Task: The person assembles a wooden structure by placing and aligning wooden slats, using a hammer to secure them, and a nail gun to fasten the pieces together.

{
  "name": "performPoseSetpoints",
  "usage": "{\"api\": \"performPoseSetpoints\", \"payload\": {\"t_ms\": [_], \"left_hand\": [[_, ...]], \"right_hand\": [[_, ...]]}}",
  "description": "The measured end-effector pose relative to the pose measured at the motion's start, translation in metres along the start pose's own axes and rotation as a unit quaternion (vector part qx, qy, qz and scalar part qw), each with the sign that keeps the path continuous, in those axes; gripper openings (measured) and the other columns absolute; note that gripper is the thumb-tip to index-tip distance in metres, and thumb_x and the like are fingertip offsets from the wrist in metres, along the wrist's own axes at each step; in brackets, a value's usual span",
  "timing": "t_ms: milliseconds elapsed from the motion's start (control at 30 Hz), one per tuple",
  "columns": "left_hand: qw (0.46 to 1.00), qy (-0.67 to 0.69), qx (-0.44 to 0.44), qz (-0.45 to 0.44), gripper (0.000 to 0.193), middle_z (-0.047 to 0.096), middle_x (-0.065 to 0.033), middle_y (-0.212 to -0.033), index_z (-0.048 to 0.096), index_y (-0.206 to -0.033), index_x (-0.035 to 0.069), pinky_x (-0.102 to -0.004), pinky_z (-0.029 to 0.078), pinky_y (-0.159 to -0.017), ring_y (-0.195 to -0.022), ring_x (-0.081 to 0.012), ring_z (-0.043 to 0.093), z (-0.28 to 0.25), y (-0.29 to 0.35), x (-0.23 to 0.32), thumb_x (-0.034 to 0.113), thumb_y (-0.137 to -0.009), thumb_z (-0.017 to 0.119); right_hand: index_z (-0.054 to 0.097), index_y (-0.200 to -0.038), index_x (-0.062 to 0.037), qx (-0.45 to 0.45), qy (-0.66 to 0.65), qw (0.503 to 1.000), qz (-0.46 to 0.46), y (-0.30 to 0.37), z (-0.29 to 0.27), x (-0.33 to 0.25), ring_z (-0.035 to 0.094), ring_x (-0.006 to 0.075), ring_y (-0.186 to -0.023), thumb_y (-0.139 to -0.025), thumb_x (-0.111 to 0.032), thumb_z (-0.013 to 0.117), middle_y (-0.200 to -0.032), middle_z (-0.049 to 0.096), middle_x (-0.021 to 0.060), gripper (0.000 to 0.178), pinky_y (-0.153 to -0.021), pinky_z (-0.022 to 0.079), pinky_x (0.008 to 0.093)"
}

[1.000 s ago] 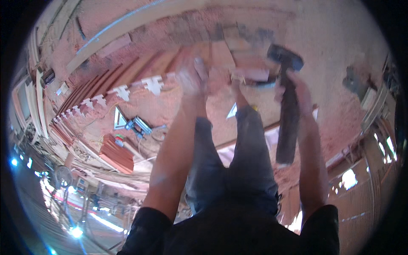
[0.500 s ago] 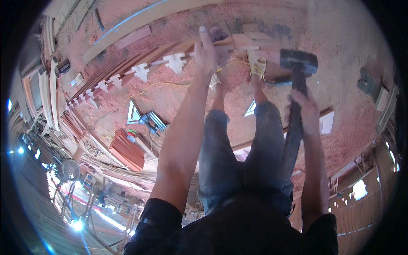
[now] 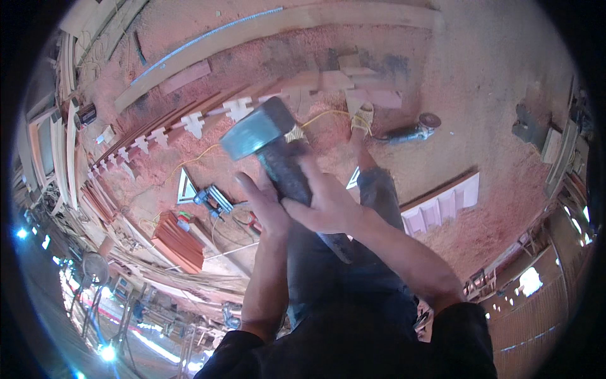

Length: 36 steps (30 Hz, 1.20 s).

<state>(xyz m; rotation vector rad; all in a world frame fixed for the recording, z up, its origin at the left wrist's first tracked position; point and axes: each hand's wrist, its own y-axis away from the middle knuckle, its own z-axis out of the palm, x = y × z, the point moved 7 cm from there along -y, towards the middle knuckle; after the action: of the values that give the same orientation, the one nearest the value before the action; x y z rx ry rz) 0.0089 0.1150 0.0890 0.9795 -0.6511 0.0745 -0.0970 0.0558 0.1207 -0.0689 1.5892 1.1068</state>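
My right hand (image 3: 328,205) is wrapped round the dark handle of a sledgehammer (image 3: 255,129). Its blocky metal head points up and to the left, and the handle's end slants down to the right over my thigh. Beside the handle is my left hand (image 3: 268,208), its thumb stretched away from the other fingers. Part of that hand's fingers passes behind the handle, so whether it touches the hammer is unclear. Beyond the hammer head lies a row of long reddish wood strips (image 3: 167,123) with pale stepped end pieces (image 3: 192,125).
An angle grinder (image 3: 413,131) lies right of my feet. Left of my legs are a nail gun (image 3: 214,202), a triangular square (image 3: 185,187) and stacked reddish boards (image 3: 180,243). A long curved-looking plank (image 3: 214,47) crosses the far floor. At right lies a pale notched board (image 3: 442,205).
The sledgehammer has swung from the right to the centre in my right hand, its head now larger in view. My left hand has come back toward me, beside the handle.
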Motion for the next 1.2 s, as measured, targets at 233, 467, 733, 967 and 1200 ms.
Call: {"api": "performPoseSetpoints", "payload": {"t_ms": [233,467,733,967,1200], "left_hand": [[0.990,-0.097,0.095,-0.026,0.036,0.059,-0.0049,-0.082,0.057,-0.132,0.008,-0.0379,0.057,-0.066,-0.068,-0.0181,0.062,-0.067,0.010,0.000,0.028,-0.103,0.065],[0.957,-0.210,0.172,-0.103,0.025,0.065,-0.0066,-0.079,0.062,-0.115,0.004,-0.0328,0.053,-0.052,-0.058,-0.0179,0.064,-0.128,0.011,-0.022,0.023,-0.100,0.068],[0.925,-0.266,0.189,-0.196,0.027,0.067,-0.0047,-0.082,0.065,-0.109,0.005,-0.0308,0.054,-0.056,-0.062,-0.0153,0.065,-0.145,0.010,-0.027,0.026,-0.096,0.074],[0.865,-0.407,0.146,-0.254,0.028,0.068,-0.0073,-0.080,0.065,-0.107,0.002,-0.0320,0.054,-0.056,-0.062,-0.0167,0.066,-0.201,0.015,-0.027,0.025,-0.094,0.073],[0.813,-0.516,0.114,-0.244,0.035,0.069,-0.0075,-0.086,0.066,-0.116,0.001,-0.0327,0.055,-0.059,-0.065,-0.0176,0.068,-0.253,0.016,-0.043,0.028,-0.094,0.072]], "right_hand": [[0.062,-0.143,-0.0127,-0.001,0.526,0.850,0.024,-0.103,-0.146,0.031,0.071,0.0396,-0.115,-0.078,-0.036,0.086,-0.121,0.075,0.0215,0.073,-0.111,0.051,0.0478],[0.058,-0.140,-0.0260,0.116,0.531,0.839,-0.013,-0.170,-0.178,0.114,0.072,0.0456,-0.101,-0.093,-0.024,0.070,-0.111,0.076,0.0182,0.048,-0.088,0.057,0.0561],[0.064,-0.133,-0.0153,0.086,0.492,0.861,-0.100,-0.131,-0.153,0.110,0.071,0.0419,-0.105,-0.091,-0.017,0.071,-0.119,0.073,0.0159,0.042,-0.089,0.057,0.0513],[0.067,-0.136,-0.0140,0.057,0.536,0.841,-0.031,-0.132,-0.155,0.124,0.071,0.0404,-0.109,-0.086,-0.014,0.071,-0.125,0.072,0.0138,0.050,-0.093,0.059,0.0504],[0.065,-0.142,-0.0206,0.032,0.557,0.828,0.057,-0.144,-0.164,0.122,0.073,0.0394,-0.105,-0.087,-0.025,0.072,-0.113,0.076,0.0189,0.056,-0.093,0.059,0.0521]]}}
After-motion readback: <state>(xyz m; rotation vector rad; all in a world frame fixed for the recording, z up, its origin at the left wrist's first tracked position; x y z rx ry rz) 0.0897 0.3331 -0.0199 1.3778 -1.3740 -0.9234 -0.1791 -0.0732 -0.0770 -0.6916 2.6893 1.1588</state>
